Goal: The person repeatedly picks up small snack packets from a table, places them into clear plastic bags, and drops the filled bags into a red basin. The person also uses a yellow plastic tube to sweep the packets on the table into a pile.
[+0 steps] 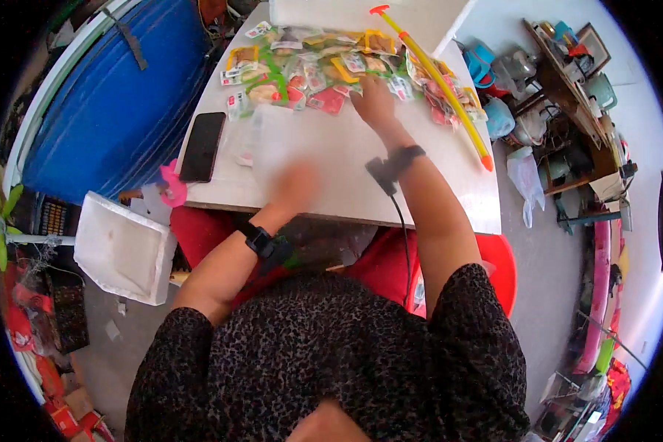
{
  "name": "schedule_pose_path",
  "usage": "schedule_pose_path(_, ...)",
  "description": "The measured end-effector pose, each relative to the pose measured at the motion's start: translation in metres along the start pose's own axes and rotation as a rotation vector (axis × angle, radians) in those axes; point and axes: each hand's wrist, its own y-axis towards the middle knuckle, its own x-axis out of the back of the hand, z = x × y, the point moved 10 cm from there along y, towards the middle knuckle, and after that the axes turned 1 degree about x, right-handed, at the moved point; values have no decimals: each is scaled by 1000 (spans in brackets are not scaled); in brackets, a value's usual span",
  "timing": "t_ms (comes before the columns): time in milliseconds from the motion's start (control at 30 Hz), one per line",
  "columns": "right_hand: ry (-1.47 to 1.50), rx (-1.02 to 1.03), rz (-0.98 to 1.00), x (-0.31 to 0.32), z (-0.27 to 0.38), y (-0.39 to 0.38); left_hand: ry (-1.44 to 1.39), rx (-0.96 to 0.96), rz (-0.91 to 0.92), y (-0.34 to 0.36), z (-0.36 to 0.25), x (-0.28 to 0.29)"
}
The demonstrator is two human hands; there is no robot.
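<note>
My right hand reaches to the far side of the white table and rests on a heap of small colourful snack packets. Its fingers lie among the packets; whether it grips one I cannot tell. My left hand is blurred with motion near the table's front edge, touching a clear plastic bag that lies flat on the table. Both wrists wear black bands, and a cable runs from the right one.
A black phone lies at the table's left side, a pink object at its corner. A yellow and orange toy stick crosses the right side. A white foam box and blue sheet sit left; shelves of clutter stand right.
</note>
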Motion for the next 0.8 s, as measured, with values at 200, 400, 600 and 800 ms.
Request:
schedule_pose_path(200, -404, 99, -75, -39, 8, 37, 47, 95, -9, 3, 2, 2)
schedule_pose_path(400, -522, -29, 309, -83, -26, 57, -43, -95, -160, -7, 3, 2)
schedule_pose_path(600, -305, 42, 328, -52, -18, 25, -27, -35, -47, -1, 0, 1)
schedule_pose_path(800, -224, 91, 276, 0, -28, -59, 45, 106, 16, 4, 13, -9)
